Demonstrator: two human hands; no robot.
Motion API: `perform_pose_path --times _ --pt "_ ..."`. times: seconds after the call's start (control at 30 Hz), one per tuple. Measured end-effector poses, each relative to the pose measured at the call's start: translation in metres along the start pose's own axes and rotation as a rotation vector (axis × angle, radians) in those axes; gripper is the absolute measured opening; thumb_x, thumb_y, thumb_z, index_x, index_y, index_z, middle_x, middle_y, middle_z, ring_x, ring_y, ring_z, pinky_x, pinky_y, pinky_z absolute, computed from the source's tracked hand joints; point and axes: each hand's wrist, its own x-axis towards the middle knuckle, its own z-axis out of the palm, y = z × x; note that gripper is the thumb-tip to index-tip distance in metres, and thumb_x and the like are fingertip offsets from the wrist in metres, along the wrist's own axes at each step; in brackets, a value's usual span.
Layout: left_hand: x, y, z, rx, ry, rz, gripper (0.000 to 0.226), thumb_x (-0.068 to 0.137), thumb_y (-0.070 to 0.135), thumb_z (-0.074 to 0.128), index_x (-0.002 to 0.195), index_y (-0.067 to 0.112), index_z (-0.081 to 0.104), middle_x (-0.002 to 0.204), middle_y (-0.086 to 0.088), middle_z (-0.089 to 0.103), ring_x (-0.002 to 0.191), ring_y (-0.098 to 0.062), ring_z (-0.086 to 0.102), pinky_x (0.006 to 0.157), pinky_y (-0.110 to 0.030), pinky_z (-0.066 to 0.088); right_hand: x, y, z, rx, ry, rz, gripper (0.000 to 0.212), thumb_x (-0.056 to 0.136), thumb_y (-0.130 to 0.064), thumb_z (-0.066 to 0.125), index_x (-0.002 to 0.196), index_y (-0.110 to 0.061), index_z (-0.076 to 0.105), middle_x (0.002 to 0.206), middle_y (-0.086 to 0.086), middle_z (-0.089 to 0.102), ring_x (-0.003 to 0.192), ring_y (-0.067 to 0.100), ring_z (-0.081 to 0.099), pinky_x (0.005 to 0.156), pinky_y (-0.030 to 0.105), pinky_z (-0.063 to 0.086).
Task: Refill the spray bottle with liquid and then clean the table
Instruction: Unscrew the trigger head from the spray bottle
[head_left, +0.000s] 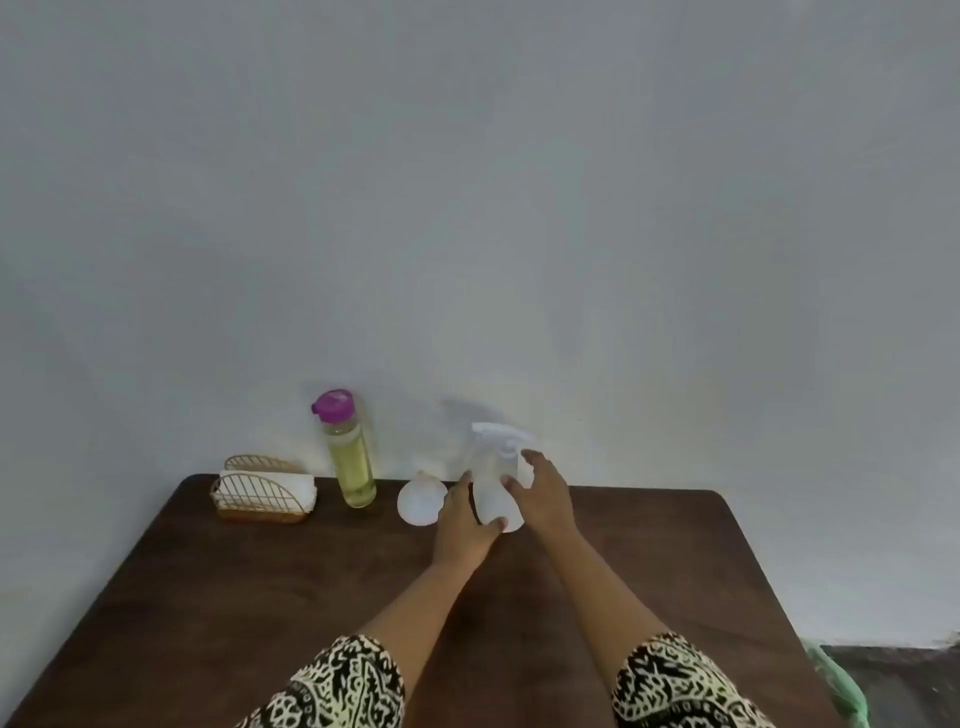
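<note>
1. The step in hand is, as I judge it, the opening of the spray bottle (497, 493) for refilling. The wiping of the table (311, 597) is not yet begun.
2. The spray bottle stands upright at about 12 o'clock on the table, close to the far edge, and its white trigger head is on it.
3. The left hand (462, 519) grips the lower body of the bottle. Its fingers are curled round the far side and its thumb lies on the near side, close to the base.
4. The right hand (545, 499) holds the upper part, just under the trigger head. Its thumb and fingers are wrapped round the bottle from the 3 o'clock side.
5. A white funnel (421, 501), as it seems to be, lies just beside the bottle at its 9 o'clock.
6. The refill bottle (350, 462), with a purple cap and yellow liquid, stands further along at 9 o'clock, near the wall.
7. A wire basket (260, 499) with something white and folded sits at 10 o'clock on the table. I cannot tell whether this is cloth or paper.
8. The next move probably calls for this: the left hand keeps the body steady, and the right hand turns the head until it comes off. Then the funnel can go into the open neck.
</note>
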Motion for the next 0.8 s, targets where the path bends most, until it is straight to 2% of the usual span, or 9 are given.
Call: perform_pose_path --times 0.13,0.3,0.43,0.57,0.7,0.8 --pt "0.026 -0.001 0.012 0.020 -0.005 0.023 0.098 0.071 0.034 0.081 0.149 0.018 0.024 0.150 -0.002 0.037 0.139 -0.021 0.034 0.113 -0.043 0.033 0.019 -0.004 0.007 0.038 0.030 -0.002 0.040 0.087 -0.031 0.063 0.122 -0.012 0.055 0.119 0.005 0.064 0.109 0.023 0.060 0.080 0.022 0.040" --pt "0.038 -0.011 0.029 0.042 0.023 0.066 0.078 0.070 0.038 0.078 0.135 0.016 0.040 0.134 -0.002 0.051 0.127 -0.019 0.047 0.103 -0.043 0.044 0.014 0.001 0.019 0.102 0.104 -0.014 0.029 0.085 -0.035 0.065 0.107 -0.016 0.062 0.094 -0.004 0.067 0.093 0.017 0.064 0.072 0.021 0.040" --pt "0.016 -0.020 0.030 -0.006 0.049 0.070 0.070 0.068 0.046 0.072 0.127 0.020 0.046 0.125 0.002 0.056 0.119 -0.016 0.052 0.099 -0.042 0.048 -0.008 0.004 0.019 0.073 0.116 -0.014 0.030 0.084 -0.037 0.067 0.104 -0.015 0.064 0.098 -0.002 0.070 0.087 0.012 0.062 0.072 0.021 0.042" --pt "-0.032 -0.031 0.020 -0.101 0.039 0.068 0.074 0.063 0.055 0.070 0.128 0.030 0.046 0.129 0.011 0.054 0.122 -0.009 0.050 0.098 -0.040 0.050 -0.052 0.005 0.021 0.090 0.101 0.011 0.028 0.082 -0.039 0.069 0.102 -0.020 0.065 0.095 -0.007 0.069 0.082 0.004 0.058 0.074 0.018 0.045" --pt "-0.090 -0.043 0.003 -0.125 0.065 0.095 0.073 0.066 0.040 0.078 0.131 0.025 0.047 0.133 0.011 0.052 0.124 -0.005 0.047 0.102 -0.036 0.046 -0.105 0.005 0.029 0.109 0.083 -0.019 0.025 0.078 -0.040 0.071 0.098 -0.027 0.064 0.088 -0.014 0.068 0.085 0.003 0.063 0.076 0.023 0.051" --pt "-0.127 -0.055 -0.009 -0.095 0.072 0.096 0.076 0.067 0.042 0.079 0.134 0.026 0.047 0.138 0.011 0.051 0.127 -0.004 0.045 0.103 -0.032 0.044 -0.142 0.006 0.036 0.151 0.059 -0.023 0.034 0.075 -0.044 0.072 0.104 -0.029 0.065 0.094 -0.016 0.068 0.090 0.002 0.062 0.079 0.025 0.052"
